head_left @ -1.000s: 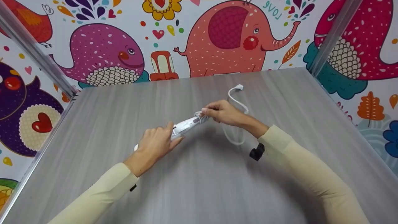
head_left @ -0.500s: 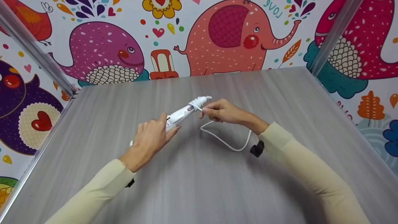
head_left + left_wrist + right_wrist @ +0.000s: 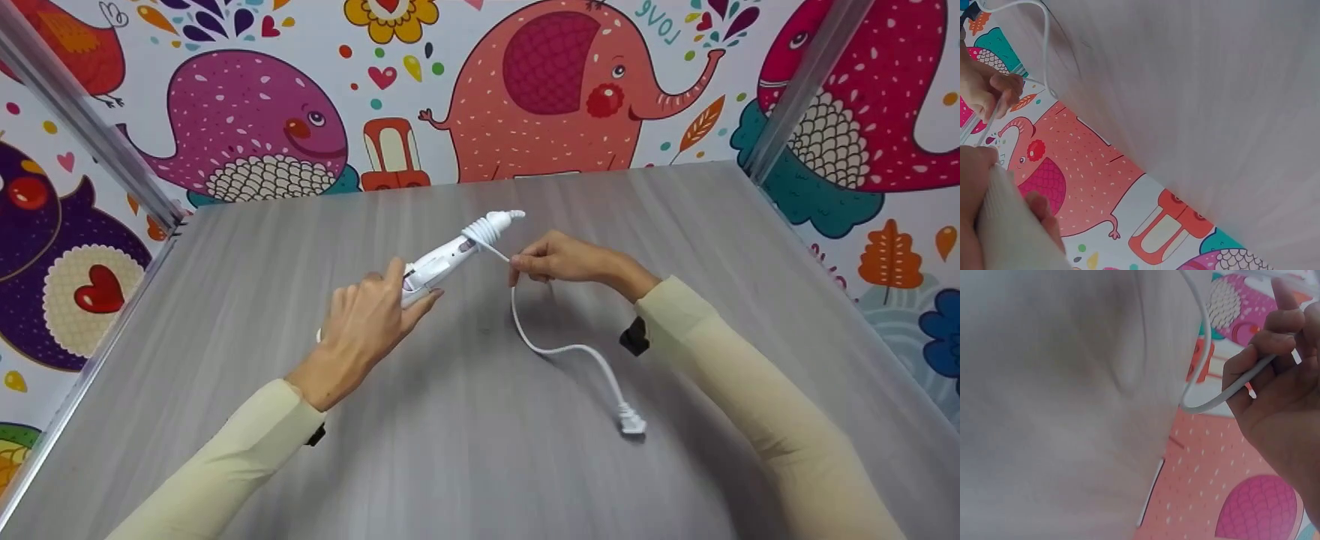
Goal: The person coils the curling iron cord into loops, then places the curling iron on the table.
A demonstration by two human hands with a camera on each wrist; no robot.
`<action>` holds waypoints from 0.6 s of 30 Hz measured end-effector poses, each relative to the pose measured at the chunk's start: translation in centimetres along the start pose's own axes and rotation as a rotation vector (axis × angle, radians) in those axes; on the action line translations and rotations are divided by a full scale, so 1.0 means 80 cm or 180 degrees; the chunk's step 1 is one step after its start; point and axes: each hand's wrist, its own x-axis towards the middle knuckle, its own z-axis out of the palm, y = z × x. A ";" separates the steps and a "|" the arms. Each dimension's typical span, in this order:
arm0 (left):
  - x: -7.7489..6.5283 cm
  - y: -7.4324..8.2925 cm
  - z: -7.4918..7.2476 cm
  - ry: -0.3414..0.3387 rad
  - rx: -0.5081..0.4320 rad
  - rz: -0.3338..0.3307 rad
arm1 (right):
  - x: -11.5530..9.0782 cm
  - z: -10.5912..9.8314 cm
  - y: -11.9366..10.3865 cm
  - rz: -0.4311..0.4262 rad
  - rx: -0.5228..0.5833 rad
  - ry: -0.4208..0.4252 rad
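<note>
My left hand (image 3: 356, 326) grips a white hair styling iron (image 3: 439, 266), its cord end pointing up and to the right above the table. Several turns of white power cord (image 3: 551, 350) are wound round that end of the iron. A short way to the right, my right hand (image 3: 570, 259) pinches the cord between thumb and fingers. From there the loose length runs down in a curve to a white plug (image 3: 631, 421) at the lower right. In the right wrist view, the cord (image 3: 1202, 354) passes across the curled fingers (image 3: 1275, 343). The palm covers the iron's near end.
Below lies a grey wood-grain table (image 3: 465, 450). Behind it stands a wall panel (image 3: 405, 90) printed with cartoon animals. Metal posts (image 3: 806, 90) rise at the back corners, and a black strap piece (image 3: 635, 337) hangs by the right sleeve.
The right hand has drawn the cord away from the iron to the right. The plug has swung from the back of the table to the front right. The iron's cord end has risen.
</note>
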 end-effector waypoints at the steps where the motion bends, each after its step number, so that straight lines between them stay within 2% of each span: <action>1: 0.000 0.002 -0.001 0.0022 -0.0007 0.0028 | 0.000 -0.003 0.000 0.0025 -0.0069 0.0028; 9: -0.002 0.008 -0.004 0.0069 -0.0051 0.0137 | 0.005 -0.016 -0.007 0.0090 -0.0397 0.0220; 18: -0.004 0.006 -0.008 0.0135 -0.0062 0.0239 | 0.013 -0.016 -0.014 0.0180 -0.0380 0.0332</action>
